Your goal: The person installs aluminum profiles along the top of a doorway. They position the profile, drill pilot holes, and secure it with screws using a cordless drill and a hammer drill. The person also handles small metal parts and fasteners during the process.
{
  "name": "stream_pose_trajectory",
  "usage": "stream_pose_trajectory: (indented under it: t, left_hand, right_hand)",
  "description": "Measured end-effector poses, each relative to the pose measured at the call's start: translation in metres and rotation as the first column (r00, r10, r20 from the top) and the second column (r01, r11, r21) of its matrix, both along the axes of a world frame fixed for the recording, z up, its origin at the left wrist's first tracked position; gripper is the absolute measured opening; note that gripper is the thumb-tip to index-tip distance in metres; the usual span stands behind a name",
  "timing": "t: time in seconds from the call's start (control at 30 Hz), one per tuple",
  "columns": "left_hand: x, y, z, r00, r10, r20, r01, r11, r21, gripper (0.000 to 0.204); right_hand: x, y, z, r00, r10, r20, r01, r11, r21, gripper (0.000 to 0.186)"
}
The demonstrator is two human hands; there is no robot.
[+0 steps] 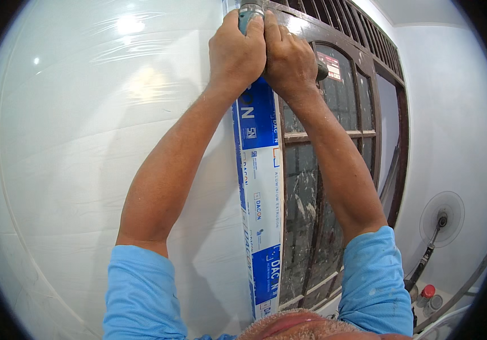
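High up against an upright aluminium profile (262, 192), both my hands close round a power drill (245, 22). The drill has a teal body and a grey collar that reaches the top edge of the picture. My left hand (236, 54) wraps its left side, thumb along the body. Pressed close beside it, my right hand (290, 61) grips the drill from the right, and a dark rounded end sticks out past its knuckles. Blue and white printed film covers the profile. The drill's tip and whatever it touches are out of sight.
A glossy pale wall panel (84, 158) fills the left. Right of the profile stands a dark wooden door (362, 85) with stained glass panes (303, 192) and slatted bars above. Farther right are a fan (442, 219) and a red-lidded jar (427, 292).
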State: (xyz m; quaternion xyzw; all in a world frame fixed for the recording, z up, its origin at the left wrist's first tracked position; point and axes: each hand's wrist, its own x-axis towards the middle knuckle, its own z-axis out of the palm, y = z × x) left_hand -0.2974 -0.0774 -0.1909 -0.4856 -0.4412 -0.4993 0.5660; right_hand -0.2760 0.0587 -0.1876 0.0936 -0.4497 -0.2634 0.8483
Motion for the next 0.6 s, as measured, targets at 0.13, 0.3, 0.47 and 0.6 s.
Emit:
stream_pose_trajectory:
  t: [0.13,0.3,0.47,0.6]
  left_hand:
    - [-0.002,0.0,0.002,0.998,-0.064,-0.008,0.064,0.998,-0.029,0.042]
    - [-0.002,-0.006,0.006,1.0,-0.014,0.028,0.016,0.996,-0.084,0.041]
    - [0.021,-0.012,0.0,0.995,-0.087,0.048,0.086,0.996,0.007,0.042]
    - [0.029,-0.012,-0.003,0.99,-0.121,0.066,0.119,0.992,0.028,0.039]
  right_hand:
    - [0.001,-0.002,-0.001,1.0,-0.02,-0.005,0.02,1.0,-0.008,0.048]
    - [0.008,-0.009,-0.005,1.0,-0.011,-0.004,0.01,0.999,-0.038,0.048]
    - [0.014,-0.013,-0.002,0.996,0.004,0.088,0.003,0.998,-0.069,0.05]
    - [0.016,-0.011,0.0,0.994,0.001,0.106,0.006,0.998,-0.064,0.051]
